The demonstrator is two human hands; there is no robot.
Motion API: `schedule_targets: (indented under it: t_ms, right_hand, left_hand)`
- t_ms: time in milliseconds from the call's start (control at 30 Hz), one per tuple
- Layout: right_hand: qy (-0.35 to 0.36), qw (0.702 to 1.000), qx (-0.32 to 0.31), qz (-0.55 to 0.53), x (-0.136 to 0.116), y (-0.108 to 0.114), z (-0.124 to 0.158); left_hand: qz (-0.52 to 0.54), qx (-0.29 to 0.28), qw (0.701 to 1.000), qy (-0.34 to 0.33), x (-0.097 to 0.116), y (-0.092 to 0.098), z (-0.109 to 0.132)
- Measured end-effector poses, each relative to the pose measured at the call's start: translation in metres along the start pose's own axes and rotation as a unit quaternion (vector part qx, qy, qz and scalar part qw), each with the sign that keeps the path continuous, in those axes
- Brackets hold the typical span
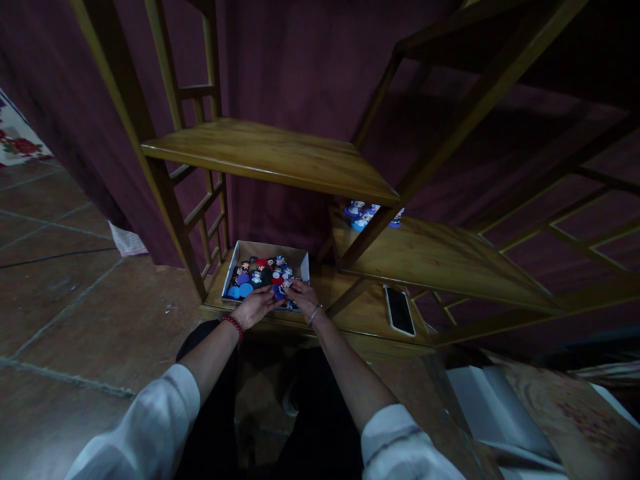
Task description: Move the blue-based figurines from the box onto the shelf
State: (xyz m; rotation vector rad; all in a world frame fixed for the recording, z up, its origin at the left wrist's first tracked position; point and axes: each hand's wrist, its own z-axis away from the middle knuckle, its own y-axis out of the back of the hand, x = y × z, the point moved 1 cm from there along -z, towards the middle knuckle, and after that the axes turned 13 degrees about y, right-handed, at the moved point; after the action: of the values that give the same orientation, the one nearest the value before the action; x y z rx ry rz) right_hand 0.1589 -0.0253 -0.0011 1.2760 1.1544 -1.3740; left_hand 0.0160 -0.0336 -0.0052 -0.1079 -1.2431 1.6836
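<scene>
My left grip (254,307) and right grip (303,297) both pinch one blue-purple figurine (279,291), at near side of cardboard box (270,251), left on lower shelf (363,310). Phone (400,311) lies right.

Left hand (255,307) and right hand (303,297) have got a little purple figurine (279,292) between them, open box (296,256) of more figurines (257,275) just past the grip, phone (400,311) lying off to its right.

Sleeves (163,403) are white, trousers (325,417) black, bracelets (233,324) red-beaded and silvery.
</scene>
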Motion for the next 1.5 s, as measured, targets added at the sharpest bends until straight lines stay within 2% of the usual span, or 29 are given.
schedule_targets:
  t_ms: [733,1500]
  right_hand:
    - [0.054,0.994,-0.051,0.08,0.0065,0.0043,-0.0074]
    - [0.052,0.995,-0.072,0.045,0.0019,0.0007,-0.0048]
  left_hand:
    - [0.015,-0.002,1.0,0.003,0.0014,-0.0045,0.0039]
    - [0.011,-0.008,1.0,0.009,0.0012,-0.0047,0.0037]
